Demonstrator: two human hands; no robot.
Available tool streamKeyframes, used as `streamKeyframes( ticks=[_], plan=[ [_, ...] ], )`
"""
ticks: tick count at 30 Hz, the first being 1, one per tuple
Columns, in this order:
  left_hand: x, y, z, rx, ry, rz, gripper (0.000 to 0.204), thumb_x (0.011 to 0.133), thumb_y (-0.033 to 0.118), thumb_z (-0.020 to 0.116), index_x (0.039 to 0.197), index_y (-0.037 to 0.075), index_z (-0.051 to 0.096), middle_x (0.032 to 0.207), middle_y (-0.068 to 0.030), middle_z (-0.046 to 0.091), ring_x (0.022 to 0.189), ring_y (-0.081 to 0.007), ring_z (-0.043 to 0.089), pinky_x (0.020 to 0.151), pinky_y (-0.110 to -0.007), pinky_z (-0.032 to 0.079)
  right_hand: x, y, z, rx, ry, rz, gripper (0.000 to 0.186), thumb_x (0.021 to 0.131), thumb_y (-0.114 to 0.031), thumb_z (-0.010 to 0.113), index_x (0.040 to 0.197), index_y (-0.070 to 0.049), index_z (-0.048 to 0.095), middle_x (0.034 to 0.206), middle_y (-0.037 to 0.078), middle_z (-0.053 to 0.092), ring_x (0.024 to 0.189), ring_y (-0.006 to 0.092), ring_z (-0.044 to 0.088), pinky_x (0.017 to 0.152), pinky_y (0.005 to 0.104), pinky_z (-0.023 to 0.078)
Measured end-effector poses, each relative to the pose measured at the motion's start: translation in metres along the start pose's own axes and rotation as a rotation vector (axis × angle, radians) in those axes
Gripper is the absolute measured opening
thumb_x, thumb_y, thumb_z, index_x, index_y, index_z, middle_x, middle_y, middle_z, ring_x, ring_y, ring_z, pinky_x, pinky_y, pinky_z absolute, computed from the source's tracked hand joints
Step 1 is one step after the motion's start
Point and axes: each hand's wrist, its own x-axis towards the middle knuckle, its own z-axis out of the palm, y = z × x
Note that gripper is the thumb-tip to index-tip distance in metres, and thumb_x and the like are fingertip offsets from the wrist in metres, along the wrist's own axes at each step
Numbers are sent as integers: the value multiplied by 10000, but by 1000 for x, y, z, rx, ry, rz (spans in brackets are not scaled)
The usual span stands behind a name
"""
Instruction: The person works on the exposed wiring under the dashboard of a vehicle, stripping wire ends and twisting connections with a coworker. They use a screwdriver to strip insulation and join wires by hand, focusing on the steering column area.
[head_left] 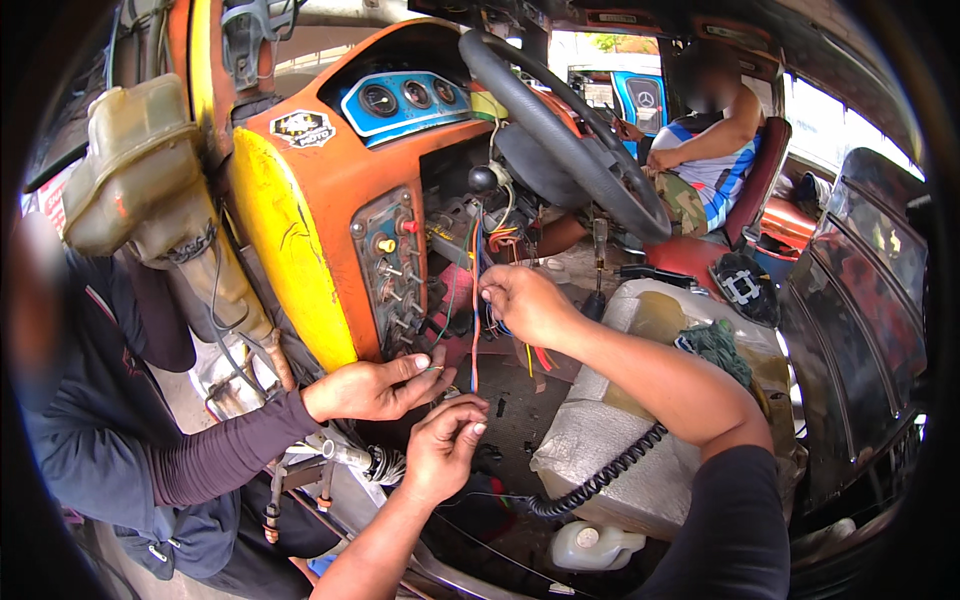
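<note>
My right hand point(520, 305) is closed on a bundle of coloured wires point(474, 345) hanging from the dashboard point(310, 190). Below it, my left hand point(440, 450) pinches the lower end of the orange and blue wires, its fingers curled near the tips. A co-worker's hand point(390, 385), in a dark arm sleeve, comes from the left and holds a thin green wire beside the switch panel point(390, 270). More loose wires, yellow and red, dangle behind my right hand. The black steering wheel point(635, 200) arches above.
A seated person point(700, 160) occupies the right seat; another person point(100, 420) leans in at left. A padded silver cover point(590, 450) with coiled black cable point(600, 485) lies right. A white jug point(590, 550) rests on the floor. A translucent reservoir point(140, 170) hangs left of the dashboard.
</note>
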Motion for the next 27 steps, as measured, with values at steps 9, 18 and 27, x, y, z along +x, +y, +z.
streamKeyframes(
  ticks=[9,18,27],
  plan=[
    [8,14,39,54,-26,96,112,986,-22,744,1085,-3,696,1196,-158,767,1035,-298,774,887,-377,619,-3,-13,-14,-109,108,-155,205,1026,48,636,1225,0,626,1008,180,796,955,327,801,840,436,608],
    [9,11,48,80,-24,64,117,985,-16,745,1094,-4,705,1206,-156,762,1043,-317,777,882,-389,631,4,-16,-7,-271,141,-302,167,960,-59,750,1115,-6,720,930,232,752,889,426,764,790,494,593],
    [9,11,45,130,-24,69,125,975,-23,745,1094,-7,710,1206,-172,760,1063,-350,774,897,-405,629,7,-34,-4,-505,211,-280,149,842,-6,764,990,17,763,1081,230,690,1081,438,670,959,505,550]
  ],
)
